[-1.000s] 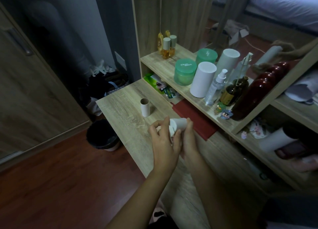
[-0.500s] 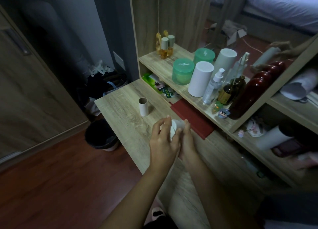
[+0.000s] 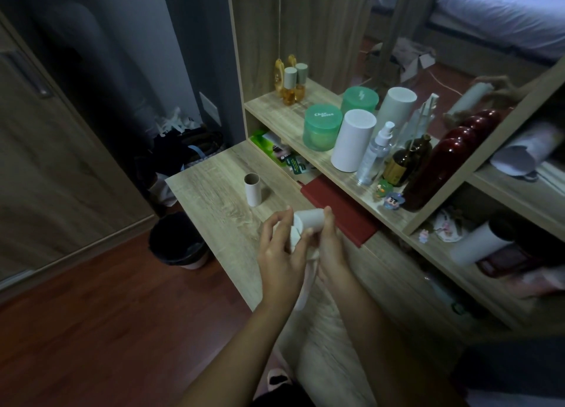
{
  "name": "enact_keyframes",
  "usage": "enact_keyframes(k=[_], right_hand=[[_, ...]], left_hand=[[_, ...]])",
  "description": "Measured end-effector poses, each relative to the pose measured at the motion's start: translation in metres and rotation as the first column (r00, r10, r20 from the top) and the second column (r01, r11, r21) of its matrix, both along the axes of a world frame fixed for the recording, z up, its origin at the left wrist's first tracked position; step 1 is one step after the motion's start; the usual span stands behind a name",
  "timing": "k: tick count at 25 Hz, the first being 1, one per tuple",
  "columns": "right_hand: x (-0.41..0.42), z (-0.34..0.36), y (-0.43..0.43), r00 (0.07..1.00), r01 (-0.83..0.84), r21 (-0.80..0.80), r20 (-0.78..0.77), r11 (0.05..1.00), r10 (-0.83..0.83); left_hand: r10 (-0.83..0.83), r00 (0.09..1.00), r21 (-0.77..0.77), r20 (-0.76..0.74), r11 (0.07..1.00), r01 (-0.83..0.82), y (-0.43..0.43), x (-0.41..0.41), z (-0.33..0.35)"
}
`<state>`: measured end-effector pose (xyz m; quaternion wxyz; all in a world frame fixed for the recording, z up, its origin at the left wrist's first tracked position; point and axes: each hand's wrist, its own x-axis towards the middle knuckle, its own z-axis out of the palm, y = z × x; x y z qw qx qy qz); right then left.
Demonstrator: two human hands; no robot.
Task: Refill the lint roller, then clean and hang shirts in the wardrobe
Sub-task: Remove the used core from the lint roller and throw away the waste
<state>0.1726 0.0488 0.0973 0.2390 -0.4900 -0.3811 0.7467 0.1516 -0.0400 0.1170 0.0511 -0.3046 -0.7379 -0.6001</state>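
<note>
Grips the white lint roller refill with both hands, in the lower middle of the frame. Pinches its left end with the left hand, thumb raised above the rim, fingertips bent against the roll's underside. Curls the right hand round the right end, thumb on top, remaining fingers tucked beneath and mostly hidden. Holds the roll lying sideways, above the wooden desk and not touching it. Lets a pale strip hang down between the two wrists; cannot tell whether handle or peeled sheet.

Shows, up and left of the hands, an empty cardboard core standing upright on the desk, well apart from the roll. Shows, just right of the hands, a flat red book lying along the desk's back edge, partly under the shelf.

Further up and right, along that shelf, crowded close together: a green jar, a white cylinder, a clear spray bottle, an amber bottle, a dark red bottle.

Toward the lower left, beside the desk's end: a black bin on the reddish wood floor. At the far left edge, a wooden door.
</note>
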Motion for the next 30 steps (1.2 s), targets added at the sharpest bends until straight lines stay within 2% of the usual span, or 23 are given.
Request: enact_keyframes(k=[2,7,11,14,17,20,23,26,28,30], right_hand=[[0.0,0.002,0.002,1.0,-0.009,0.056,0.019,0.998,0.008],[-0.003,0.007,-0.001,1.0,-0.009,0.098,0.02,0.995,0.007],[-0.003,0.011,-0.009,1.0,-0.003,0.036,-0.019,0.999,0.003],[-0.005,0.006,-0.014,0.999,-0.04,0.094,-0.003,0.995,0.04],[-0.007,0.005,-0.013,1.0,-0.007,0.097,-0.008,0.995,0.008],[-0.004,0.012,-0.005,1.0,0.002,0.23,-0.012,0.973,0.0],[0.0,0.026,-0.004,0.998,-0.065,0.503,0.036,0.862,0.055],[0.009,0.04,-0.009,0.983,-0.183,0.729,0.14,0.66,0.118],[0.012,0.042,-0.011,0.97,-0.241,0.831,0.2,0.502,0.134],[0.012,0.039,-0.015,0.964,-0.267,0.877,0.237,0.4,0.124]], left_hand=[[0.006,0.998,0.039,0.064,0.999,-0.009,-0.004,0.001,0.001],[0.068,0.997,0.083,0.024,0.994,-0.07,-0.005,0.001,0.007],[0.104,0.994,0.107,-0.026,0.989,-0.1,-0.005,0.004,0.007],[0.129,0.992,0.117,-0.01,0.985,-0.127,-0.003,-0.002,0.008],[0.109,0.994,0.096,-0.024,0.99,-0.106,-0.003,-0.005,0.007],[0.088,0.995,0.067,0.047,0.994,-0.091,-0.009,-0.005,0.007],[0.036,0.951,0.114,0.308,0.991,-0.074,-0.014,-0.009,0.01],[-0.066,0.866,0.22,0.496,0.974,-0.051,-0.017,-0.018,0.011],[-0.16,0.795,0.304,0.585,0.952,-0.032,-0.017,-0.029,0.007],[-0.262,0.693,0.394,0.672,0.919,-0.035,-0.016,-0.042,0.003]])
